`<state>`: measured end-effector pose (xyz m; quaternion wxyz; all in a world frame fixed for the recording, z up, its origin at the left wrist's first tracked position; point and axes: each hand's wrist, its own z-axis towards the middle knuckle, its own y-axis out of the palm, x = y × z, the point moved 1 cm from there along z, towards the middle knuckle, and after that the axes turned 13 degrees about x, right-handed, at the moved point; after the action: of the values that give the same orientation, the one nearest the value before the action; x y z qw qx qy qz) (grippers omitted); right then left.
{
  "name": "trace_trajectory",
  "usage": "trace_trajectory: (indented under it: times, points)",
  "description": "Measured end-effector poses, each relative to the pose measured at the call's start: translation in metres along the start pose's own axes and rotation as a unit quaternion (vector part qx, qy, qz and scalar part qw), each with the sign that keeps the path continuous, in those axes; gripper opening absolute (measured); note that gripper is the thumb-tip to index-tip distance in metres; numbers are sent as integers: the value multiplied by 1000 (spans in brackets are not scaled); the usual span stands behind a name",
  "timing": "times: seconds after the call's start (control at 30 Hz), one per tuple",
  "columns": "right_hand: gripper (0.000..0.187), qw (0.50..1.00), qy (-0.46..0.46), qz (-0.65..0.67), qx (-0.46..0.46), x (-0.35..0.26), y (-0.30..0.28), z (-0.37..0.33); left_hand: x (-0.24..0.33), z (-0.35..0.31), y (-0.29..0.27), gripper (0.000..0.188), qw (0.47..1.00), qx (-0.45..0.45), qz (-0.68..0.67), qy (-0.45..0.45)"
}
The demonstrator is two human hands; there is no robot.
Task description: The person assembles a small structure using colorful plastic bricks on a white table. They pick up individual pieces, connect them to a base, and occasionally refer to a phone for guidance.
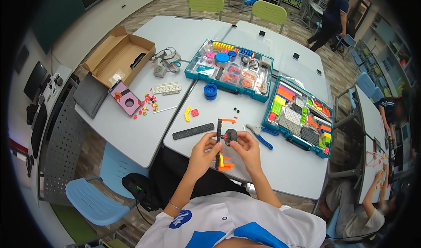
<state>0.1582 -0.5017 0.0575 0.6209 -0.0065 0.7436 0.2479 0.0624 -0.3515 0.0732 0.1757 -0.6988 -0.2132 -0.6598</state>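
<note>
My left hand (202,154) is closed on a black building-kit beam (219,129) that stands upright in the picture, with orange and yellow pieces (225,164) fixed to its near end. A black toy wheel (230,136) is pinched in my right hand (247,150), close against the beam's right side. Small red parts show between wheel and beam; whether they are joined I cannot tell. Left of my hands lies a long black perforated plate (193,131). On the right rest pliers (263,135) with blue handles. A yellow angled piece (187,114) lies beyond the plate.
Two teal-edged cases of kit parts (234,89) (302,146) stand at the far side and right. Leftward are a phone (125,98) showing a wheel picture, scattered small pins (149,104), a cardboard box (105,55), grey motors (162,66) and a blue wheel (210,91). Other people are farther right.
</note>
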Motion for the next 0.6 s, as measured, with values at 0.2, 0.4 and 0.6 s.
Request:
trace_trajectory:
  times: [0.2,0.4,0.6]
  points:
    - [35,997,-68,-19,14,-5,6,-3,5,-3,1,36,982,-6,-160,-97]
    - [37,995,-94,-33,16,-10,14,-7,7,-5,1,35,962,-16,-244,-120]
    - [37,974,-203,-91,48,-13,25,-12,7,-11,2,39,970,10,-229,-84]
